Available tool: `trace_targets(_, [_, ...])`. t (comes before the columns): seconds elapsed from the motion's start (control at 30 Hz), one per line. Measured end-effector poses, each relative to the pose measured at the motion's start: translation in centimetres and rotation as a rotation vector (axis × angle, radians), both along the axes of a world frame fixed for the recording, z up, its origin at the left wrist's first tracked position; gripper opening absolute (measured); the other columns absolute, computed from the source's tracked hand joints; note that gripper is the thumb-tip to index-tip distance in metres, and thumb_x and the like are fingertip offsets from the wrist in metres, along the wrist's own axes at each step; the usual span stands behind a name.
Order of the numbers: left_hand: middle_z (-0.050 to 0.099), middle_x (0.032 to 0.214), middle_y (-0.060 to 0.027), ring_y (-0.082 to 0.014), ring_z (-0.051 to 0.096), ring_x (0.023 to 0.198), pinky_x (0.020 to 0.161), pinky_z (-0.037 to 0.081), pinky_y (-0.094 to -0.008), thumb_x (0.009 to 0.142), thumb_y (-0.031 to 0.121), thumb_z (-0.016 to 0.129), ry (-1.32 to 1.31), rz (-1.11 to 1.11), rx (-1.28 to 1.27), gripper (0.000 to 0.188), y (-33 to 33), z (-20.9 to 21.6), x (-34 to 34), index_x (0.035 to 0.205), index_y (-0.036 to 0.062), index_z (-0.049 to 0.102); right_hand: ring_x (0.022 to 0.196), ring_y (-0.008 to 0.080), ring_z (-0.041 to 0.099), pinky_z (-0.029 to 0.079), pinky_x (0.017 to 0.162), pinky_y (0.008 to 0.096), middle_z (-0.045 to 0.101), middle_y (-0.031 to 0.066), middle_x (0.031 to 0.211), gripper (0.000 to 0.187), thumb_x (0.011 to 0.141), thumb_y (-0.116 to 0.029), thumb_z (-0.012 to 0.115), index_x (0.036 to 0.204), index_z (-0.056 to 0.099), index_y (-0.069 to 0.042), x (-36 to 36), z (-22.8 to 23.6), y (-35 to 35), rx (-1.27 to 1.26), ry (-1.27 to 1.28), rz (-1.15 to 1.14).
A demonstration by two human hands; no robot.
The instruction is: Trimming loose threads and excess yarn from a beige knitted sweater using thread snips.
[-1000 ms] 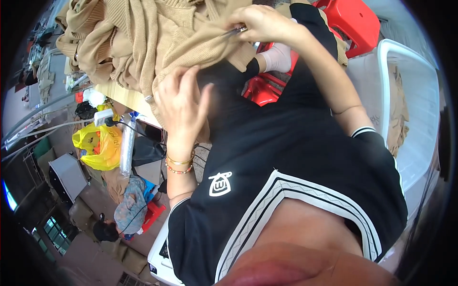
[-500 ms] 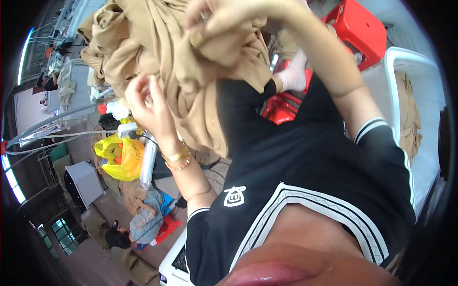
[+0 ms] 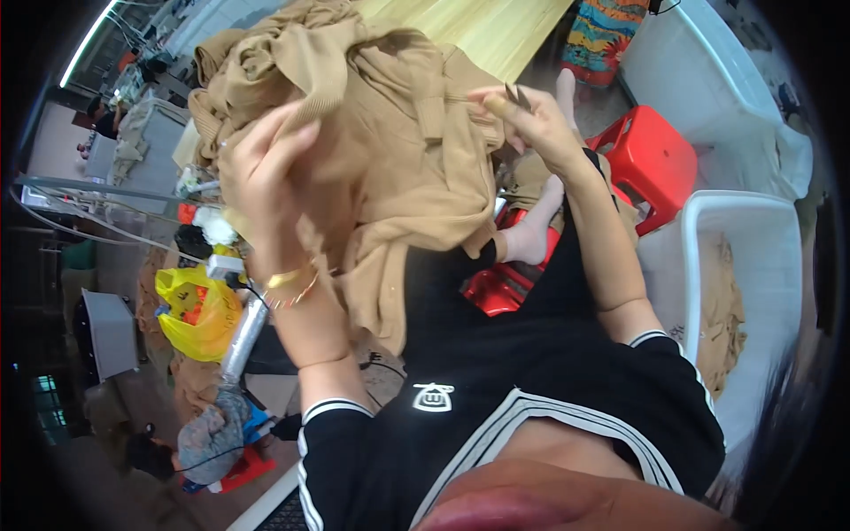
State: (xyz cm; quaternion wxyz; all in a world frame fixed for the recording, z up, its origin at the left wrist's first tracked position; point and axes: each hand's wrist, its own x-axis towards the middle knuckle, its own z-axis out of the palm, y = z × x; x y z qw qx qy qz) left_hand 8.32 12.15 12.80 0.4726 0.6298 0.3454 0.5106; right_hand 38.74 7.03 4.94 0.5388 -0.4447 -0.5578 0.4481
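Note:
A heap of tan knitted garments [image 3: 416,186] spreads over my lap and the table edge. My left hand [image 3: 266,177], partly blurred, is closed on a ribbed band of a tan knit garment at the heap's left side. On the right, my right hand [image 3: 536,128] is closed around a small dark pointed tool, which looks like thread snips [image 3: 519,97]. Its fingertips are close to the garment's ribbed edge; whether they also pinch the fabric I cannot tell.
A pale wooden tabletop [image 3: 478,35] lies beyond the heap. To the right stand a red stool [image 3: 651,164] and a white tub [image 3: 691,265] containing tan fabric. A yellow plastic bag [image 3: 199,323] is at left. Farther off, a person [image 3: 212,434] sits low.
My right hand has moved down and right, and the snips now show. My left hand, apart from the fabric before, has come onto the ribbed band. The view has shifted, bringing the tabletop in.

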Motion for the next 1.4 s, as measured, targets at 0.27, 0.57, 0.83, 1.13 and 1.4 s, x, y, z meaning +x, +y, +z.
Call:
trace_targets(0.27, [0.066, 0.094, -0.0159, -0.0299, 0.064, 0.085, 0.075, 0.05, -0.0347, 0.092, 0.007, 0.061, 0.256, -1.346, -0.053, 0.022, -11.0, -2.6, 1.9, 0.111, -0.0034, 0.066, 0.048, 0.0005, 0.044, 0.033, 0.045, 0.0153, 0.07, 0.0038, 0.103, 0.041, 0.098, -0.027, 0.053, 0.131, 0.059, -0.004, -4.7, 0.5, 0.1, 0.054, -0.016, 0.025])
trace_targets(0.57, [0.064, 0.099, -0.0135, -0.0279, 0.064, 0.093, 0.08, 0.051, -0.0361, 0.09, 0.018, 0.066, 0.599, -1.093, 0.09, 0.03, -11.3, -5.0, 5.3, 0.114, 0.0, 0.065, 0.102, 0.0255, 0.064, 0.049, 0.089, 0.0321, 0.067, 0.0147, 0.106, 0.05, 0.086, -0.027, 0.066, 0.131, 0.059, -0.006, -11.2, -0.6, 3.2, 0.183, -0.52, -0.14])
trace_targets(0.83, [0.06, 0.116, -0.0122, -0.0224, 0.06, 0.1, 0.086, 0.05, -0.0315, 0.088, 0.006, 0.063, 0.419, 0.375, 0.365, 0.041, 1.4, -7.8, -1.7, 0.128, 0.0045, 0.058, 0.089, 0.0079, 0.064, 0.049, 0.082, 0.0217, 0.07, 0.0022, 0.097, 0.023, 0.091, -0.015, 0.067, 0.109, 0.069, 0.0, -6.9, 3.7, -1.4, 0.157, 0.453, 0.268])
trace_targets(1.13, [0.044, 0.137, -0.0271, -0.0443, 0.045, 0.125, 0.109, 0.036, -0.0448, 0.08, 0.021, 0.067, 0.926, 0.253, 0.469, 0.064, 5.6, -9.4, 4.5, 0.136, -0.0014, 0.047, 0.061, 0.0168, 0.053, 0.038, 0.057, 0.0299, 0.06, 0.0061, 0.065, 0.027, 0.072, -0.022, 0.081, 0.068, 0.065, -0.001, -1.0, -3.1, -7.8, 0.145, 0.513, 0.525])
trace_targets(1.4, [0.066, 0.111, -0.0091, -0.0148, 0.062, 0.099, 0.084, 0.049, -0.0243, 0.072, 0.009, 0.066, 0.387, -0.1, -0.011, 0.05, 5.0, -6.8, 0.4, 0.12, -0.0044, 0.064, 0.052, 0.0033, 0.042, 0.036, 0.056, 0.0194, 0.058, -0.0006, 0.073, 0.028, 0.087, -0.026, 0.062, 0.093, 0.072, 0.0, 4.9, -8.6, -8.8, -0.183, 0.033, 0.095])
